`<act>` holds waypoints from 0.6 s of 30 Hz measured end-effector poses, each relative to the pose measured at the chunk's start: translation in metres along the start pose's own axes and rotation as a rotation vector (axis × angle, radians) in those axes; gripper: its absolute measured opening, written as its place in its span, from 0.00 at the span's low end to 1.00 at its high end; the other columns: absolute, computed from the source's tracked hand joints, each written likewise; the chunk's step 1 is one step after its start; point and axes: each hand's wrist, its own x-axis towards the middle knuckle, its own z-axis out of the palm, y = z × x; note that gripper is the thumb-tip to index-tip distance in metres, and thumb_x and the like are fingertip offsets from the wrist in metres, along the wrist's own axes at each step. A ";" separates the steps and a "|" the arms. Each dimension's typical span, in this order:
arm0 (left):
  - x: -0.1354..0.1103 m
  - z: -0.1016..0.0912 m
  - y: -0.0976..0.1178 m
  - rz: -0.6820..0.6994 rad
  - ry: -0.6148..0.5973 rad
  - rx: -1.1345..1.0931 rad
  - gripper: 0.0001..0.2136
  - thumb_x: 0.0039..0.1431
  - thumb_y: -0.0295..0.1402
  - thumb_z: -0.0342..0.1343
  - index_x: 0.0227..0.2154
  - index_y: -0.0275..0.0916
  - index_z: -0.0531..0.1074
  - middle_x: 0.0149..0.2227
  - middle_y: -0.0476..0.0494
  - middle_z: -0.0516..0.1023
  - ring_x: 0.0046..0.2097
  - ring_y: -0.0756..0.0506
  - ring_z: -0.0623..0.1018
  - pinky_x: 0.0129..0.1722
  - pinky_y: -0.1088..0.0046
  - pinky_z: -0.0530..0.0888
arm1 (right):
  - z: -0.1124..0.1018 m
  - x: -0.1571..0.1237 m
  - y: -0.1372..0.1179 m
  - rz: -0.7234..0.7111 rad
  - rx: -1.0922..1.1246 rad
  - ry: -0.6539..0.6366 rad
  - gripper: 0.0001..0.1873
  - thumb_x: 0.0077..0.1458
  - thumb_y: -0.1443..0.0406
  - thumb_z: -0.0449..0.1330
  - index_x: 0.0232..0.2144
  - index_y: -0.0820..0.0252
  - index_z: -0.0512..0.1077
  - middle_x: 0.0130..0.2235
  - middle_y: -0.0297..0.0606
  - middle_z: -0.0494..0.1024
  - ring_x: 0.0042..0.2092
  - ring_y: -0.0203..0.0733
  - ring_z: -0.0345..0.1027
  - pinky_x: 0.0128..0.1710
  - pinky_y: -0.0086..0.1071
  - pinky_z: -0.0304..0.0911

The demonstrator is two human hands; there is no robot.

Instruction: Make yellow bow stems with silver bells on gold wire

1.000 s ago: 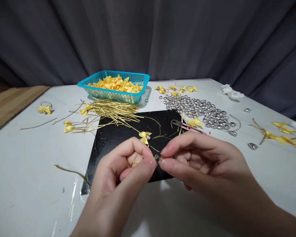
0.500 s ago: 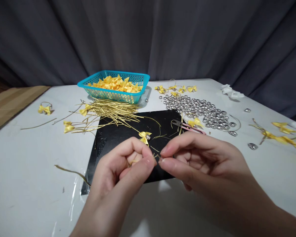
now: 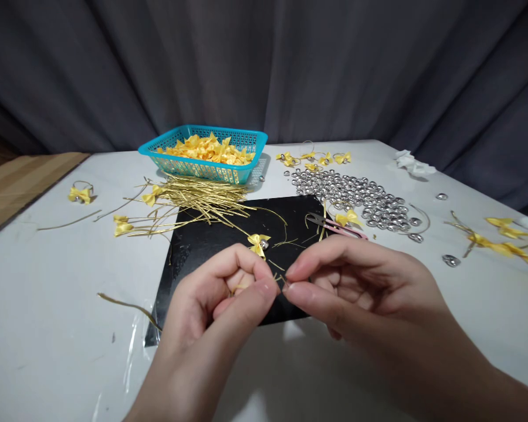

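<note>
My left hand (image 3: 229,305) is closed in a pinch on a thin gold cord (image 3: 276,278), whose short ends poke out at the fingertips. Opposite it, my right hand (image 3: 347,287) pinches an end of the cord between thumb and forefinger, the fingertips nearly meeting those of the left. Most of the cord is hidden inside the left hand. Both hands hover over the near edge of a black board (image 3: 220,258). Just beyond the fingertips lies a yellow ribbon bow (image 3: 257,244) with a silver bead on it.
A blue basket (image 3: 198,167) full of yellow bows stands at the back. Before it lies a pile of gold cords (image 3: 202,196). Silver heart-shaped beads (image 3: 356,196) spread on the right, beside pink-handled snips (image 3: 341,227). Finished-looking bow loops (image 3: 81,193) and crumpled white tissue (image 3: 413,164) lie around.
Almost nothing differs. Both hands keep the same pinch, with only a tiny shift of the fingertips.
</note>
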 end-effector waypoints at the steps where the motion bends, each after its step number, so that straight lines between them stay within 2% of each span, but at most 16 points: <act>1: -0.001 0.000 0.001 -0.009 0.017 -0.006 0.14 0.48 0.39 0.59 0.17 0.38 0.63 0.17 0.56 0.50 0.23 0.53 0.51 0.22 0.79 0.53 | 0.000 0.001 0.000 0.002 0.000 -0.001 0.03 0.48 0.64 0.66 0.27 0.55 0.74 0.15 0.27 0.57 0.18 0.28 0.49 0.15 0.20 0.49; 6: -0.001 -0.002 0.000 0.014 -0.113 0.008 0.13 0.51 0.39 0.58 0.18 0.39 0.63 0.17 0.56 0.51 0.22 0.52 0.51 0.21 0.79 0.54 | -0.001 0.002 0.000 -0.001 0.007 0.002 0.03 0.48 0.64 0.65 0.27 0.55 0.74 0.16 0.27 0.58 0.18 0.28 0.50 0.15 0.20 0.50; 10: 0.000 -0.002 0.001 0.016 -0.069 -0.004 0.13 0.52 0.37 0.58 0.18 0.38 0.64 0.17 0.56 0.52 0.23 0.53 0.51 0.22 0.79 0.53 | 0.000 0.000 0.000 0.004 0.033 -0.015 0.03 0.47 0.65 0.66 0.27 0.55 0.74 0.15 0.27 0.58 0.18 0.28 0.50 0.15 0.20 0.49; 18: 0.002 -0.006 -0.001 0.047 -0.147 0.011 0.13 0.54 0.38 0.58 0.20 0.39 0.65 0.17 0.56 0.52 0.22 0.52 0.51 0.22 0.79 0.54 | -0.001 -0.001 0.001 0.021 0.067 -0.031 0.03 0.48 0.65 0.66 0.28 0.54 0.74 0.16 0.27 0.59 0.18 0.28 0.50 0.16 0.20 0.48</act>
